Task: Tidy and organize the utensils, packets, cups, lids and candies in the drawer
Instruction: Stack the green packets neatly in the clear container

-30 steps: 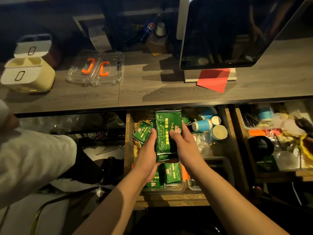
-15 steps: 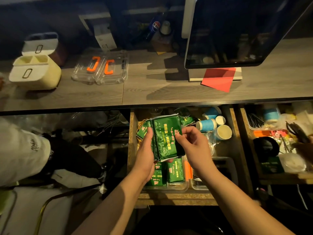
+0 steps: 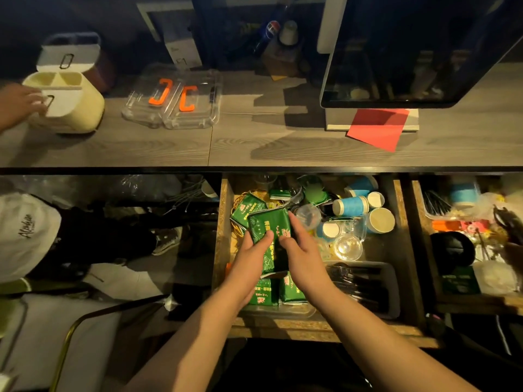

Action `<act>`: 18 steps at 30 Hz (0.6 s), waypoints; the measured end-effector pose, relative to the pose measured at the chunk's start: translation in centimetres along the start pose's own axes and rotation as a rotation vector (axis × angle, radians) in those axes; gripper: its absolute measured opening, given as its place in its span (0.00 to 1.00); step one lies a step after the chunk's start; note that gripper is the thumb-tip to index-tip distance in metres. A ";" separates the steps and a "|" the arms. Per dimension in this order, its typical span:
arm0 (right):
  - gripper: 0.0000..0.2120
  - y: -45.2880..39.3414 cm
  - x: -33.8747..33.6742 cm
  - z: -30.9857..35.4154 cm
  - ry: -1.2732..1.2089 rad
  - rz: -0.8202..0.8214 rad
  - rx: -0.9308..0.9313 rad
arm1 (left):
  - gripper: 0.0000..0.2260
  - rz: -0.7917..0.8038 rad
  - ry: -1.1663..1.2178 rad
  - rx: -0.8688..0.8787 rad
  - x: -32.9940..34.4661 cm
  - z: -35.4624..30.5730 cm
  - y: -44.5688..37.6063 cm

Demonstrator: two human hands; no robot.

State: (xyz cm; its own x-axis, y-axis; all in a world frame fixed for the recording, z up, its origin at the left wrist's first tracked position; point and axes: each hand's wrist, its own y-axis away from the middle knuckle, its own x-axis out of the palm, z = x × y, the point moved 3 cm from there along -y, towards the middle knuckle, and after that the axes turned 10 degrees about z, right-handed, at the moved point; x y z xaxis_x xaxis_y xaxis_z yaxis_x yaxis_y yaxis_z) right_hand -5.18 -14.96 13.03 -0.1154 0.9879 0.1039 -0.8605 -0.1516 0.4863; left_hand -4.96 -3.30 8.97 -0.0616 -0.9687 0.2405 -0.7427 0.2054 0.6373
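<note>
Both hands grip a stack of green packets (image 3: 267, 226) low over the left part of the open wooden drawer (image 3: 223, 250). My left hand (image 3: 249, 260) holds its left side, my right hand (image 3: 301, 254) its right side. Under the stack, more green packets (image 3: 291, 290) stand in a clear tray (image 3: 283, 312) at the drawer's front. Another green packet (image 3: 244, 207) lies behind the stack. Blue paper cups (image 3: 351, 206), a white-lined cup (image 3: 380, 220) and clear lids (image 3: 346, 246) crowd the right rear. A dark tray of black utensils (image 3: 365, 281) sits at the front right.
A second open drawer (image 3: 464, 250) full of clutter is on the right. On the counter above stand a cream container (image 3: 73, 106) with another person's hand (image 3: 19, 103) on it, clear boxes with orange clips (image 3: 172, 100), a monitor (image 3: 410, 46) and red paper (image 3: 377, 128). A person in white crouches at left.
Both hands have lowered the packet stack from above the drawer down toward the clear tray. Another person's hand has reached the cream container.
</note>
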 end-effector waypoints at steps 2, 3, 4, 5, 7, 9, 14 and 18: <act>0.20 -1.0 -0.1 -0.8 -0.025 0.044 0.048 | 0.41 -0.065 0.014 -0.006 -1.0 0.0 0.0; 0.18 -1.5 -0.3 -1.2 -0.014 0.040 0.068 | 0.33 -0.107 0.001 0.001 -1.7 0.0 -0.1; 0.16 -2.1 -0.7 -1.7 0.015 0.007 0.079 | 0.27 -0.152 -0.003 0.008 -2.5 -0.1 -0.2; 0.16 -2.9 -1.4 -2.5 0.042 -0.041 0.082 | 0.23 -0.196 -0.031 0.012 -3.5 0.1 -0.4; 0.13 -4.4 -3.0 -4.3 0.050 -0.138 0.112 | 0.18 -0.243 -0.024 0.029 -5.1 0.2 -0.7; 0.09 -6.1 -4.6 -6.3 0.081 -0.225 0.175 | 0.13 -0.277 -0.025 0.025 -6.7 0.8 -1.4; 0.07 -10.1 -5.2 -9.5 0.318 -0.194 0.264 | 0.08 -0.349 -0.010 -0.013 -8.9 1.9 -3.1; 0.14 -14.4 -3.3 -11.4 0.526 -0.059 0.283 | 0.09 -0.352 0.043 -0.035 -9.4 3.0 -4.8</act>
State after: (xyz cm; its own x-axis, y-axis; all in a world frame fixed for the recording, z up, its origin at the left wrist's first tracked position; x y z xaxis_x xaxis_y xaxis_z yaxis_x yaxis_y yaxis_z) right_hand 1.89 -15.63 -4.21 -0.3637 0.8678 -0.3387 -0.7158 -0.0277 0.6978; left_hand -2.81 4.44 1.39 0.2225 -0.9744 0.0318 -0.6905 -0.1345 0.7107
